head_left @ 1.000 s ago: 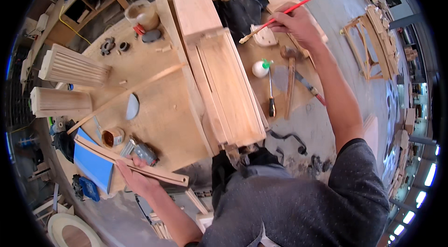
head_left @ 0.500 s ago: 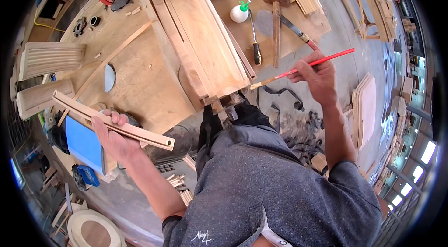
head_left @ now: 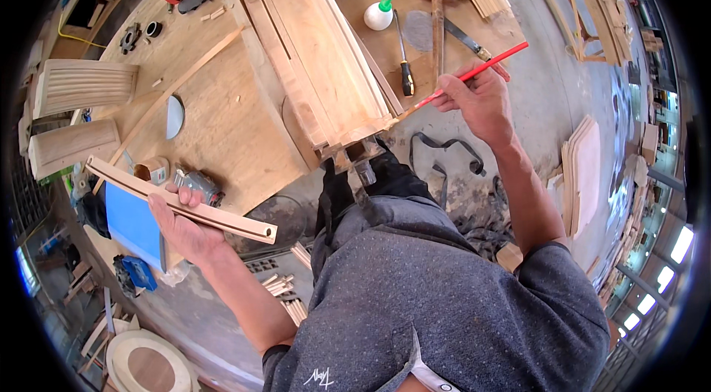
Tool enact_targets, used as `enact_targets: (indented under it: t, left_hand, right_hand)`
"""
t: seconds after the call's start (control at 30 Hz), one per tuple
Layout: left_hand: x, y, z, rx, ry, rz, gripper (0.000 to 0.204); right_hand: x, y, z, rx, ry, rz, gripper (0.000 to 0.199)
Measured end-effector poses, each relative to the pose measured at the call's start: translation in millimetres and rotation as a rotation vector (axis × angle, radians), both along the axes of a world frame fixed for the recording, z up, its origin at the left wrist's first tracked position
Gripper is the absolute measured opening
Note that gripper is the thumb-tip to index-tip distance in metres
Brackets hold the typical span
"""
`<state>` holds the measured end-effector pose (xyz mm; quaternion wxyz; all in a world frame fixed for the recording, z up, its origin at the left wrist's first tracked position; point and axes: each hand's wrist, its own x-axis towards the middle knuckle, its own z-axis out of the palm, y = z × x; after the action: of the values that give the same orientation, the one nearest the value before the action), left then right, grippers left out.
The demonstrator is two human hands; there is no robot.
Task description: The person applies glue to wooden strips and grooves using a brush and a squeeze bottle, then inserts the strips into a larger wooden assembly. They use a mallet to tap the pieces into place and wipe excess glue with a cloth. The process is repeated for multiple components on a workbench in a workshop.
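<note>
The grooved wooden slat [head_left: 222, 216] is gripped between the thumb and curled fingers of the left hand [head_left: 189, 227], held in the air beyond the left edge of the bench [head_left: 211, 118] and above the blue panel [head_left: 132, 225]. The red-handled brush [head_left: 502, 58] is pinched by the handle between the thumb and fingers of the right hand [head_left: 481, 107]. Its bristle tip is positioned at the near right corner of the long wooden box [head_left: 337, 58]; contact with the wood cannot be confirmed.

Status, as judged: the box is assembled at least in its main parts, and a long slot is left open along its left side. The slat is not yet joined to anything. Brushwork appears to be in hand; how much surface is coated cannot be determined. The mallet [head_left: 438, 36] and screwdriver [head_left: 406, 73] are left lying unused.
</note>
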<state>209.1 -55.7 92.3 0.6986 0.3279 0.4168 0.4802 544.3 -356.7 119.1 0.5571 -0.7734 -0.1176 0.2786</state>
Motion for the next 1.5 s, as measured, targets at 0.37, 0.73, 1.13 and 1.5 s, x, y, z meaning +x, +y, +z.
enact_targets:
  t: [0.37,0.73,1.13,1.5]
  left_hand:
    - [-9,-5,-7,-0.025,-0.033,0.001,0.033]
    - [2,-8,3,-0.047,0.048,0.010,0.038]
    - [-27,9,-18,-0.044,-0.048,0.039,0.035]
    - [-56,9,-1,-0.119,-0.039,0.134,0.031]
  right_hand:
    - [-1,9,19,-0.045,-0.077,0.047,0.015]
    - [-12,25,43,-0.179,-0.220,0.215,0.018]
    - [-62,-14,15,-0.033,-0.814,0.281,0.020]
    - [-87,2,37,0.063,-0.862,0.261,0.019]
